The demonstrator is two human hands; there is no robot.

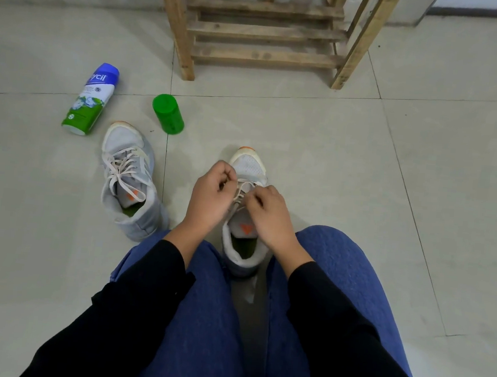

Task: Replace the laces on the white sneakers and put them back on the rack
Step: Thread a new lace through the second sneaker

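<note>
We are working on the sneaker (249,170) that stands on the floor between our knees, toe pointing toward the rack (264,30). Our left hand (210,195) and right hand (269,214) are both curled over its eyelets, fingers pinched on the cream lace (241,192), one strand each as far as we can tell. The lace looks flat, soft and limp, so we judge it best held close to its tip for threading. The shoe itself seems light, with a mesh upper that gives under pressure, a padded collar and a firmer rubber toe edged in orange; for carrying, the heel collar looks like the safest place to take hold.

The second sneaker (128,174) lies just to the left, laced, its loose ends trailing over the tongue. Beyond it a white, green and blue bottle (91,101) lies on its side, and a green plastic container (168,114) sits nearby. The rack is rough slatted wood, standing toward the far edge of the smooth pale tiled floor (423,173).
</note>
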